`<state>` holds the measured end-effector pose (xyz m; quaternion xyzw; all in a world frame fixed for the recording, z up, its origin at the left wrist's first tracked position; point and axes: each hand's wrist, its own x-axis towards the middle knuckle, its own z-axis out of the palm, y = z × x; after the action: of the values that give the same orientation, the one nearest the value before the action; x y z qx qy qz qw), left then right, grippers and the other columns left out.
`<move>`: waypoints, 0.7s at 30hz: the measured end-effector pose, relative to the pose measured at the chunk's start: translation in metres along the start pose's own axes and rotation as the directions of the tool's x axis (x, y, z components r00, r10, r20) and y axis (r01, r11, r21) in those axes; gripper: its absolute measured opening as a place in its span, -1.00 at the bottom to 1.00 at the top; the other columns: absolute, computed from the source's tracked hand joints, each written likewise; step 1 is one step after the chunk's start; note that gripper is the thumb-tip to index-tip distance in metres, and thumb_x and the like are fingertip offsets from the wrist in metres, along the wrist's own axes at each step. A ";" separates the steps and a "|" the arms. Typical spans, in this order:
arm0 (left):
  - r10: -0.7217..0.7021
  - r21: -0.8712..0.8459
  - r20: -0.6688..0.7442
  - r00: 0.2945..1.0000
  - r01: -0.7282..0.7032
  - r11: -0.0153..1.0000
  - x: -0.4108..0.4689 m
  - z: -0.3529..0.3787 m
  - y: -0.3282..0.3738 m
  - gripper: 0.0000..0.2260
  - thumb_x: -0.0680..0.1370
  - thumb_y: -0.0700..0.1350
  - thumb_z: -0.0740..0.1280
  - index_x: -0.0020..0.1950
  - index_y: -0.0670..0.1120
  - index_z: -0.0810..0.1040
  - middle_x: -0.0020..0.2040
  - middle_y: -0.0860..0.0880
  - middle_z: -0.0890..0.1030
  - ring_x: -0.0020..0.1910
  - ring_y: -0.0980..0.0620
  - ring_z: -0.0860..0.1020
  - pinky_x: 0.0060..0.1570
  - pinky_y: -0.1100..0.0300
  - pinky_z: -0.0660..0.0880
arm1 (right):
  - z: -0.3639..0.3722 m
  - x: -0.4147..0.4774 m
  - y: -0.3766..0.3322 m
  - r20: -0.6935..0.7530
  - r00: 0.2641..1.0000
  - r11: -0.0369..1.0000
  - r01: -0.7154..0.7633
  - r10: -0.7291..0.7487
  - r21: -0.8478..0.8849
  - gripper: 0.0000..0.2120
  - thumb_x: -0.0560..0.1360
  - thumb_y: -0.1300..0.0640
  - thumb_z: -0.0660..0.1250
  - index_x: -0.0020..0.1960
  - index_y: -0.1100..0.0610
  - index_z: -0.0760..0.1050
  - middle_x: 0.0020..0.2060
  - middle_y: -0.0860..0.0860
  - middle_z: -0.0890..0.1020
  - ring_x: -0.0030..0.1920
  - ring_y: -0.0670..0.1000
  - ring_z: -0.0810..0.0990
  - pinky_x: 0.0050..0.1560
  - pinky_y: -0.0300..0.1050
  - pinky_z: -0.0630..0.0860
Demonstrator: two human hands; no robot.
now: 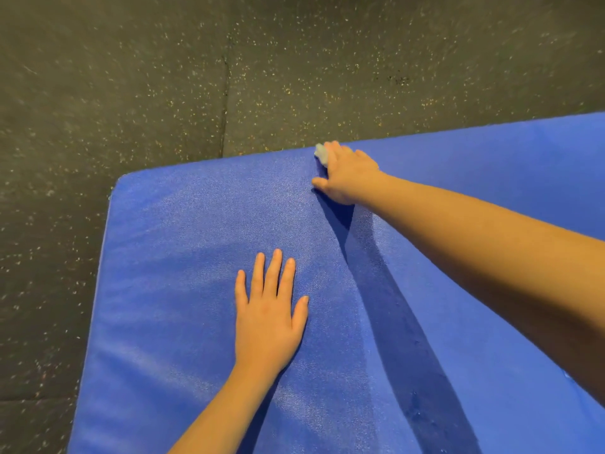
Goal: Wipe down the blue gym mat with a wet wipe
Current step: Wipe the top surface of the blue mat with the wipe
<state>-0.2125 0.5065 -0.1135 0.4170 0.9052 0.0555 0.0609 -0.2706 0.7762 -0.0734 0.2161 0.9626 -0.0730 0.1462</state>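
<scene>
The blue gym mat [183, 244] fills the lower right of the view, its far-left corner rounded. My right hand [348, 178] reaches out to the mat's far edge and presses a pale wet wipe [321, 154] onto it; only a bit of the wipe shows past the fingertips. My left hand [268, 316] lies flat on the mat nearer to me, fingers straight and slightly spread, holding nothing. A dark, wet-looking streak runs from under my right arm down the mat.
Dark speckled rubber flooring [163, 77] surrounds the mat on the far side and the left, with a seam running between floor tiles [225, 103]. The mat's left edge [98, 273] and far edge border this floor.
</scene>
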 end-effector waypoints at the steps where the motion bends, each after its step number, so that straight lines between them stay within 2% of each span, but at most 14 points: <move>1: 0.000 -0.001 0.003 1.000 0.000 1.000 0.000 0.000 0.000 -0.47 0.58 0.13 0.04 0.47 -0.10 0.37 0.52 -0.09 0.28 0.51 -0.16 0.20 0.40 -0.22 0.12 | -0.002 0.004 -0.003 -0.007 0.998 0.998 -0.064 0.064 0.015 -0.48 0.57 -0.11 0.17 0.40 0.15 0.20 0.31 0.15 0.34 0.31 0.19 0.35 0.19 0.03 0.29; 3: 0.001 -0.007 0.009 1.000 -0.001 1.000 -0.001 0.000 0.000 -0.47 0.59 0.12 0.03 0.47 -0.10 0.37 0.52 -0.09 0.28 0.51 -0.16 0.20 0.40 -0.22 0.12 | -0.004 0.003 -0.015 -0.066 0.995 0.997 -0.074 0.073 -0.014 -0.66 0.58 0.04 0.20 0.28 0.20 0.33 0.20 0.16 0.42 0.18 0.19 0.44 -0.07 -0.02 0.32; 5: 0.003 -0.013 0.009 1.000 -0.003 1.000 0.000 -0.001 0.000 -0.48 0.59 0.12 0.04 0.46 -0.10 0.38 0.51 -0.09 0.29 0.51 -0.16 0.21 0.40 -0.22 0.12 | -0.001 -0.001 -0.028 -0.153 0.986 0.992 0.046 -0.064 -0.117 -0.81 0.58 0.22 0.19 0.17 0.24 0.42 0.13 0.16 0.43 0.09 0.17 0.44 -0.22 -0.08 0.25; 7: 0.002 -0.012 0.010 1.000 -0.002 1.000 0.001 -0.001 0.000 -0.48 0.59 0.12 0.04 0.46 -0.10 0.39 0.51 -0.09 0.29 0.51 -0.16 0.20 0.40 -0.22 0.12 | -0.003 -0.006 -0.030 -0.169 0.973 0.979 0.130 -0.156 -0.157 -0.85 0.54 0.34 0.18 0.06 0.28 0.48 0.00 0.15 0.38 -0.05 0.15 0.39 -0.35 -0.10 0.17; 10: 0.005 -0.011 0.012 1.000 -0.004 1.000 0.000 -0.001 -0.001 -0.48 0.58 0.12 0.04 0.45 -0.11 0.40 0.51 -0.10 0.30 0.51 -0.17 0.21 0.39 -0.22 0.13 | -0.010 -0.008 -0.024 -0.139 0.971 0.978 0.181 -0.195 -0.107 -0.90 0.53 0.36 0.19 -0.02 0.31 0.48 -0.13 0.11 0.26 -0.24 0.10 0.28 -0.46 -0.10 0.02; 12: 0.005 -0.012 0.009 1.000 -0.005 1.000 0.000 -0.001 -0.001 -0.48 0.58 0.12 0.05 0.45 -0.10 0.40 0.50 -0.10 0.30 0.50 -0.17 0.21 0.39 -0.22 0.13 | -0.006 -0.011 -0.021 -0.181 0.941 0.957 0.267 -0.285 -0.116 -0.94 0.52 0.35 0.21 -0.06 0.30 0.46 -0.12 0.15 0.31 -0.26 0.11 0.26 -0.45 -0.10 0.04; 14: 0.003 -0.015 0.003 1.000 -0.003 1.000 0.000 -0.002 -0.001 -0.48 0.58 0.12 0.05 0.45 -0.10 0.40 0.50 -0.10 0.31 0.50 -0.17 0.22 0.40 -0.22 0.13 | 0.001 -0.018 -0.020 -0.236 0.904 0.934 0.344 -0.357 -0.094 -0.95 0.52 0.33 0.24 -0.07 0.30 0.46 -0.03 0.21 0.41 -0.22 0.15 0.33 -0.44 -0.08 0.17; 15: 0.003 -0.015 0.001 1.000 -0.003 1.000 0.001 -0.002 -0.002 -0.48 0.58 0.12 0.06 0.44 -0.10 0.41 0.50 -0.09 0.31 0.50 -0.17 0.22 0.40 -0.21 0.13 | 0.006 -0.021 -0.021 -0.248 0.890 0.924 0.374 -0.382 -0.081 -0.91 0.54 0.28 0.23 -0.01 0.30 0.48 0.04 0.21 0.43 -0.14 0.18 0.39 -0.41 -0.04 0.27; 18: 0.005 -0.014 0.000 1.000 -0.005 1.000 0.000 -0.002 -0.002 -0.49 0.57 0.12 0.06 0.44 -0.10 0.41 0.50 -0.09 0.32 0.50 -0.17 0.23 0.40 -0.21 0.13 | 0.018 -0.029 -0.019 -0.201 0.832 0.856 0.501 -0.517 -0.127 -0.71 0.56 0.07 0.18 0.14 0.23 0.51 0.17 0.20 0.48 0.03 0.22 0.45 -0.13 0.06 0.48; 21: 0.006 -0.014 -0.009 1.000 -0.006 1.000 0.000 -0.002 -0.002 -0.49 0.57 0.11 0.06 0.44 -0.10 0.42 0.50 -0.09 0.32 0.50 -0.16 0.23 0.40 -0.20 0.13 | 0.022 -0.030 -0.009 -0.167 0.852 0.864 0.466 -0.496 -0.191 -0.50 0.52 -0.10 0.08 0.13 0.26 0.54 0.24 0.22 0.48 0.06 0.24 0.50 0.12 0.09 0.45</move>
<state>-0.2144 0.5053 -0.1119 0.4191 0.9037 0.0640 0.0599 -0.2430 0.7519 -0.0845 -0.0367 0.9986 -0.0148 0.0355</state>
